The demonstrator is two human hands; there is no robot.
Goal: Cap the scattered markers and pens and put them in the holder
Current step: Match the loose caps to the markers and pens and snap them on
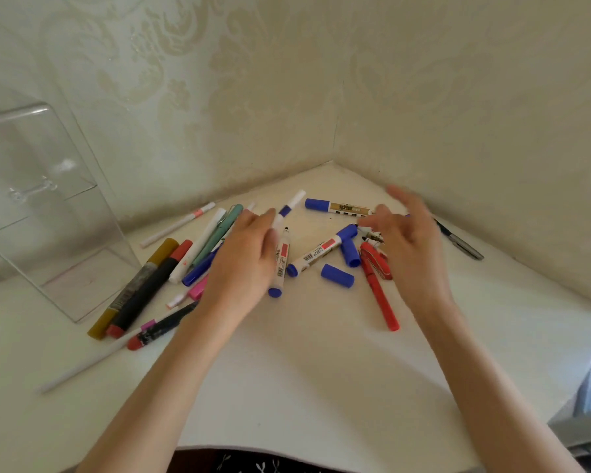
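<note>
Several markers and pens lie scattered on a white corner table (304,377). My left hand (244,257) hovers over the left pile with fingers straight, beside an uncapped white marker with a blue end (279,264). My right hand (406,240), blurred, spreads its fingers above a red pen (377,288) and small parts near the corner. Two loose blue caps (337,275) (351,252) lie between my hands, next to a white marker with a blue cap (316,254). A gold and blue marker (338,207) rests at the back. The clear plastic holder (45,213) stands at the left.
A yellow marker (133,288) and a black marker with red ends (151,288) lie by the holder's foot. A dark pen (459,240) lies along the right wall. Two wallpapered walls meet behind the pile. Bare tabletop stretches toward me.
</note>
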